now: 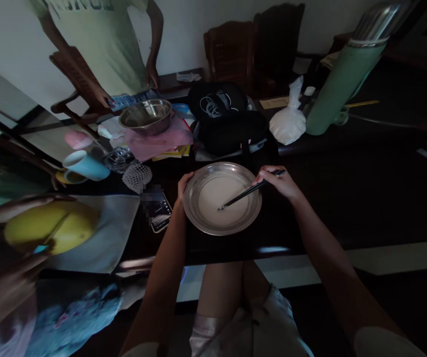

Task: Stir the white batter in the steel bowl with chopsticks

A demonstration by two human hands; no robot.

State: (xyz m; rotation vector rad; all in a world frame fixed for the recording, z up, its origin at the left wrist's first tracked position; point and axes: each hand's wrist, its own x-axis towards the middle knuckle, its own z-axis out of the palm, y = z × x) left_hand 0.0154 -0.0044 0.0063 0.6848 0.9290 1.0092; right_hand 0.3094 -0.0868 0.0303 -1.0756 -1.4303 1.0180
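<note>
A round metal basin (221, 228) with a whitish liquid (216, 191) in it stands on the dark table in front of me. My left hand (184, 186) grips the basin's left rim, the thumb on the edge and the other fingers mostly hidden beneath. Over the right rim, my right hand (276, 181) is closed around dark chopsticks (245, 193). Their tips dip into the liquid near the middle of the basin. A phone (160, 215) with a lit screen lies left of my left forearm.
At left, a person's hands hold a knife (55, 228) against a large yellow fruit (75, 225) on a white cloth (118, 223). Behind stand a blue mug (87, 166), an empty metal bowl (146, 116), a black case (228, 131), a tied white bag (288, 124) and a green thermos (343, 84). Another person stands opposite.
</note>
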